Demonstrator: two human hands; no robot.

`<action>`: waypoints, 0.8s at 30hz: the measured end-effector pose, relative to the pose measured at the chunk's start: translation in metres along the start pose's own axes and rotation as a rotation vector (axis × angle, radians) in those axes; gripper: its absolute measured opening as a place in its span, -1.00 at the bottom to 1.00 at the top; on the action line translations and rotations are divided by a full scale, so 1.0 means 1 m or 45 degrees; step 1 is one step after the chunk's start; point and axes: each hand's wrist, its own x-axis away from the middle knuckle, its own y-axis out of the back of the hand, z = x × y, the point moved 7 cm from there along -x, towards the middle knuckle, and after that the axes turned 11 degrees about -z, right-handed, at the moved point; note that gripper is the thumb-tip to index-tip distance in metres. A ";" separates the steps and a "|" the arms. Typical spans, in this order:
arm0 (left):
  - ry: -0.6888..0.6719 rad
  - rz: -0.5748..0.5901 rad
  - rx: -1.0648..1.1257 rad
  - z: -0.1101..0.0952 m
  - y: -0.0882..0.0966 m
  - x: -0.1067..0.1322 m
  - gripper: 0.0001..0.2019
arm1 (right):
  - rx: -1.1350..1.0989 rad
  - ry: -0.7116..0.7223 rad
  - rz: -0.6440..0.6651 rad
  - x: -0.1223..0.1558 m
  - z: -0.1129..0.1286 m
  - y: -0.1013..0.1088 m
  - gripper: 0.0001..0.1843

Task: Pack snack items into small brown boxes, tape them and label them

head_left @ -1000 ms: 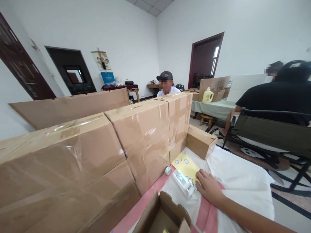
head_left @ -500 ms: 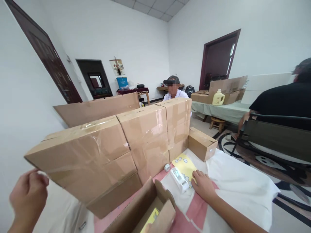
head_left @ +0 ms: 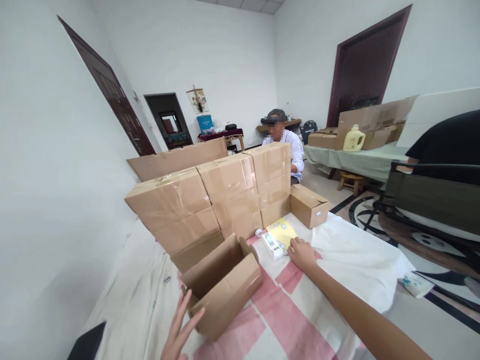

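Note:
My left hand is open, its fingers spread at the near left end of an open cardboard box. The fingertips reach the box's end; whether they press on it I cannot tell. Deep shadow hides the bottom of the box. My right hand lies with fingers outstretched at the lower edge of a yellow sheet with small pale shapes on it. Just left of those fingers is a white device, partly on the sheet. Beside it sits a small whitish roll.
Taped cardboard boxes form a wall behind the open box. One closed box stands at their right end. A pink and white cloth covers the surface. Across sits a person; another person is at the right.
My left hand has moved right, from the stack's left end to the open box, and its fingers have spread. My right hand stays by the yellow sheet. The camera view has shifted.

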 end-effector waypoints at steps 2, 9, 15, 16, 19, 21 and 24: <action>0.014 -0.023 0.066 -0.016 -0.013 0.005 -0.44 | -0.140 0.060 0.017 0.005 0.006 0.006 -0.78; 0.145 -0.027 0.033 -0.009 -0.027 0.001 -0.39 | -0.981 0.174 -0.027 0.023 0.085 0.042 -0.59; -0.186 -0.178 -0.348 -0.027 -0.019 -0.010 -0.62 | -1.550 -0.038 0.002 0.036 0.171 0.060 -0.39; -0.233 -0.173 -0.397 -0.031 -0.017 -0.010 -0.69 | -1.530 -0.020 -0.018 0.040 0.177 0.064 -0.39; -0.289 -0.083 -0.462 -0.044 -0.018 -0.002 -0.79 | -1.415 0.095 -0.038 0.058 0.181 0.079 -0.46; -0.276 0.005 -0.394 -0.051 -0.023 0.007 -0.79 | -1.344 0.163 -0.060 0.071 0.176 0.094 -0.53; -0.228 0.137 -0.126 -0.061 -0.037 0.022 -0.78 | -1.312 0.256 -0.070 0.089 0.169 0.121 -0.62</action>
